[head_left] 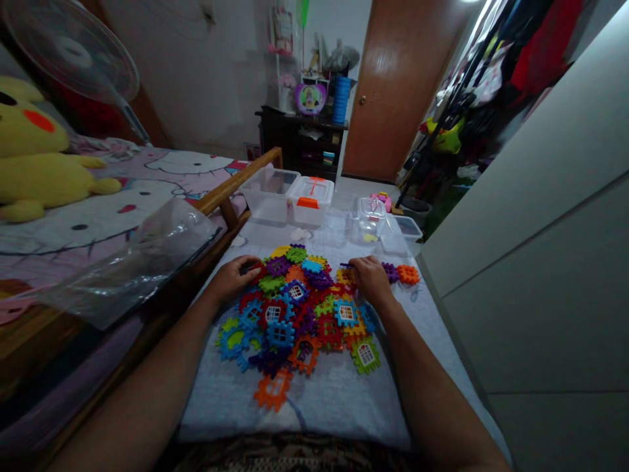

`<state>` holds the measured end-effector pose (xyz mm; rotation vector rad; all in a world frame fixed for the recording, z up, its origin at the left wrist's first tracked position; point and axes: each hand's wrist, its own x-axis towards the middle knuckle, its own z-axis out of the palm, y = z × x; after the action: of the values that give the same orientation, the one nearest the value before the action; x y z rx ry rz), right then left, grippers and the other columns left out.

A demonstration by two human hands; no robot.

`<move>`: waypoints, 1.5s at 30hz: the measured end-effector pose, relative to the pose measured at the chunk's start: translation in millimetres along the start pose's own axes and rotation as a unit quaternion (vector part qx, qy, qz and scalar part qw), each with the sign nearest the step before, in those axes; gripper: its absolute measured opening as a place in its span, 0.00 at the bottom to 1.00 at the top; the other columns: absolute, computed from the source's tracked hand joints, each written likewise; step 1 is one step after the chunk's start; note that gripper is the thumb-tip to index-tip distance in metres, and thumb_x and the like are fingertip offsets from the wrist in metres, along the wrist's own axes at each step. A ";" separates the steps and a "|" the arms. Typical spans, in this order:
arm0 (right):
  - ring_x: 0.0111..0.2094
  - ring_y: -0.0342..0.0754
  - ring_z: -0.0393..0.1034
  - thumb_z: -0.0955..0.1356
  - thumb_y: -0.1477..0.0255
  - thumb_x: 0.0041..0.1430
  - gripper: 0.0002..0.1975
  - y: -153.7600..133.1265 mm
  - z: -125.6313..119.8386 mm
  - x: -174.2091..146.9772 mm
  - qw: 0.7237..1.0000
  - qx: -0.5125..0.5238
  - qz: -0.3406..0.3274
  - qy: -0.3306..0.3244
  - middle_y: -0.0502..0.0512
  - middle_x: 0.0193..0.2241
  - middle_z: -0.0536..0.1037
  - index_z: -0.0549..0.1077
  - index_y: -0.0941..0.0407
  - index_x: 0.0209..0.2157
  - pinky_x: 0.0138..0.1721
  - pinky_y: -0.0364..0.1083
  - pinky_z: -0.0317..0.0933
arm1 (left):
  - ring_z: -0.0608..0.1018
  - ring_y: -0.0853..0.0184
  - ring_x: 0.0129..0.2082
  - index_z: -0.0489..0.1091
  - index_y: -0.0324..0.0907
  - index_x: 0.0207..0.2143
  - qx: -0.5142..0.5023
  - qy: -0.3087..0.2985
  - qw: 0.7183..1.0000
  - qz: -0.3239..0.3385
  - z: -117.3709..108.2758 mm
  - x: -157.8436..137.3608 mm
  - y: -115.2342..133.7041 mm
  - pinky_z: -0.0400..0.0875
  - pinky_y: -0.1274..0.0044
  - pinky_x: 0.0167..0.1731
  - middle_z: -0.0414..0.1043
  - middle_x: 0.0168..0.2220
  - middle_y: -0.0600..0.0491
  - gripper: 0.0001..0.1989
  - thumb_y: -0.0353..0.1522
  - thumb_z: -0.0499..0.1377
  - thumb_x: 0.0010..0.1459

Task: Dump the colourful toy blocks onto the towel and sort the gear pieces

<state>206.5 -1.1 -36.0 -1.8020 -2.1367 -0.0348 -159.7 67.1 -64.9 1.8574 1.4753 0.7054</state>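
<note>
A heap of colourful plastic interlocking tiles (pixel 307 314) with notched edges lies on the cloth-covered surface, several with window-shaped centres. At the heap's left edge, my left hand (pixel 234 278) is closed, with a dark red interlocking tile (pixel 254 267) between thumb and fingers. My right hand (pixel 371 278) is at the right side, its fingers pinching a dark purple tile (pixel 346 265) seen edge-on. Just beyond that hand lie a purple tile (pixel 390 272) and an orange tile (pixel 408 275). Another orange tile (pixel 274 389) rests closest to me.
Behind the heap stand a clear plastic bin (pixel 270 196), a lidded box with orange latches (pixel 310 200) and a smaller clear container (pixel 372 216). A wooden bed rail (pixel 240 180) and clear plastic bag (pixel 142 262) are at left. A pale cabinet (pixel 540 262) borders the right.
</note>
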 end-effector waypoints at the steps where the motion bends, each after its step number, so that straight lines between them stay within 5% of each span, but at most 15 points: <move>1: 0.44 0.53 0.69 0.62 0.77 0.64 0.13 -1.0 0.0 0.2 1.000 0.000 -0.005 -0.007 0.58 0.40 0.80 0.76 0.54 0.42 0.47 0.48 0.60 | 0.76 0.54 0.49 0.73 0.42 0.49 0.001 0.002 1.000 0.000 0.5 0.6 -0.6 0.70 0.67 0.52 0.76 0.48 0.46 0.30 0.53 0.58 0.52; 8: 0.39 0.48 0.72 0.61 0.76 0.64 0.13 -1.4 -1.0 -8.0 0.996 0.076 -0.035 -0.040 0.56 0.38 0.78 0.75 0.54 0.45 0.41 0.43 0.62 | 0.67 0.53 0.61 0.72 0.39 0.50 0.086 0.063 0.988 0.116 4.1 27.9 26.1 0.56 0.64 0.63 0.66 0.59 0.42 0.29 0.51 0.51 0.59; 16: 0.41 0.50 0.74 0.60 0.73 0.64 0.13 15.5 0.7 -10.5 0.985 0.170 0.008 0.021 0.58 0.40 0.80 0.74 0.56 0.45 0.44 0.47 0.64 | 0.70 0.54 0.58 0.71 0.39 0.54 0.217 -0.117 0.952 0.184 42.3 89.1 86.8 0.62 0.68 0.58 0.69 0.58 0.42 0.27 0.47 0.48 0.62; 20: 0.37 0.50 0.74 0.61 0.72 0.64 0.13 21.2 2.0 -6.8 0.982 0.174 0.057 0.052 0.57 0.37 0.80 0.72 0.56 0.47 0.41 0.47 0.64 | 0.77 0.55 0.47 0.77 0.37 0.43 0.243 -0.172 0.938 0.180 60.4 102.0 93.5 0.68 0.72 0.47 0.77 0.47 0.41 0.22 0.44 0.53 0.58; 25: 0.40 0.50 0.73 0.61 0.73 0.63 0.11 23.8 10.1 3.8 0.983 0.170 0.028 0.062 0.58 0.38 0.78 0.74 0.56 0.41 0.44 0.48 0.65 | 0.77 0.61 0.39 0.78 0.37 0.38 0.244 -0.213 0.927 0.190 60.8 96.9 94.5 0.68 0.76 0.40 0.79 0.41 0.45 0.19 0.42 0.55 0.57; 30: 0.51 0.56 0.66 0.62 0.80 0.59 0.19 22.0 16.8 6.8 0.995 0.081 0.021 0.055 0.66 0.51 0.74 0.74 0.61 0.50 0.55 0.52 0.59 | 0.78 0.64 0.35 0.78 0.38 0.39 0.231 -0.254 0.920 0.189 52.7 83.2 100.4 0.67 0.78 0.35 0.80 0.38 0.48 0.20 0.43 0.53 0.60; 38: 0.53 0.59 0.64 0.65 0.75 0.58 0.20 15.2 11.9 5.2 0.996 -0.040 0.032 -0.069 0.61 0.54 0.75 0.73 0.58 0.53 0.54 0.53 0.56 | 0.78 0.59 0.45 0.74 0.40 0.50 0.262 -0.269 0.912 0.168 42.9 63.8 114.7 0.68 0.75 0.43 0.77 0.49 0.45 0.25 0.47 0.52 0.61; 45: 0.50 0.57 0.66 0.65 0.78 0.56 0.20 19.9 10.8 5.4 0.994 -0.037 0.030 -0.095 0.60 0.51 0.76 0.76 0.56 0.50 0.51 0.50 0.57 | 0.79 0.60 0.45 0.75 0.42 0.49 0.216 -0.270 0.918 0.193 35.5 49.4 114.0 0.68 0.75 0.45 0.79 0.48 0.47 0.25 0.48 0.51 0.62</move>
<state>222.3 10.5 -48.7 -1.9835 -2.2343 0.0752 -51.2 92.4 0.6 2.4625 0.9565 -0.0067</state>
